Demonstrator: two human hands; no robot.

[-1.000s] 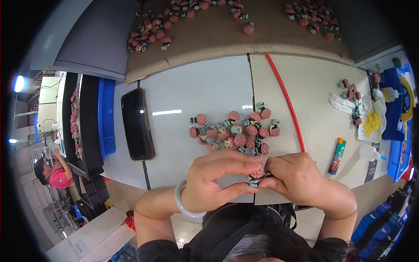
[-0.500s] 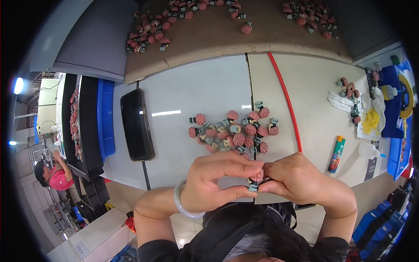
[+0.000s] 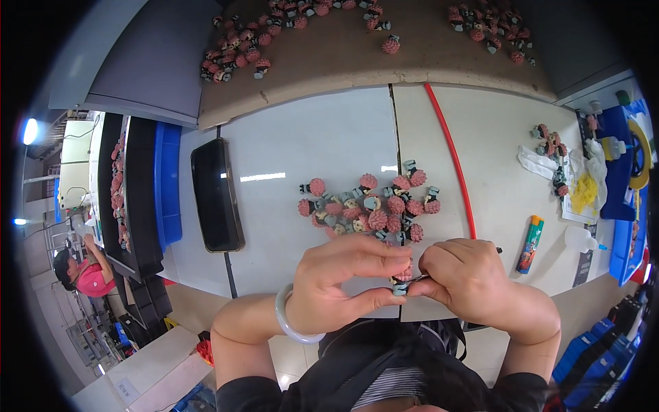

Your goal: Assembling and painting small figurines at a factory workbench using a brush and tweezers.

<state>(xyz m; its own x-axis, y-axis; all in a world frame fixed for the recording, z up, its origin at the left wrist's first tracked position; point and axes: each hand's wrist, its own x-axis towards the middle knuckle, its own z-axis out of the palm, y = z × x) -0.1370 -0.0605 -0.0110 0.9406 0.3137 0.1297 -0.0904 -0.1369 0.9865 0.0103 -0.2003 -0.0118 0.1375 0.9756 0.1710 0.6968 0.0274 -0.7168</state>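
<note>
Between the thumb and fingertips of my left hand [image 3: 343, 278] is a small figurine [image 3: 400, 288] with bumpy pink hair and a pale grey-blue lower part. My right hand [image 3: 467, 275] is closed around a thin tool [image 3: 416, 278] with a narrow metallic tip; its dark rear end sticks out past the knuckles, and the grip hides the rest. That tip meets the figurine's side or lies just next to it; I cannot tell which. Just beyond my hands, a pile of similar pink-haired figurines [image 3: 377, 219] lies on the white tabletop [image 3: 309, 151].
A black phone [image 3: 216, 196] lies at left, beside a blue bin [image 3: 167, 185]. A red strip [image 3: 449, 154] crosses the table. Rightward are a green lighter [image 3: 530, 244], a squeeze bottle [image 3: 580, 239] and tissues [image 3: 539, 163]. More figurines lie on the brown shelf [image 3: 329, 62]. A person [image 3: 89, 275] works far left.
My right hand has shifted slightly right and its fingers have re-angled, so the tool's tip and dark rear end now show. My left hand still holds the figurine in nearly the same place.
</note>
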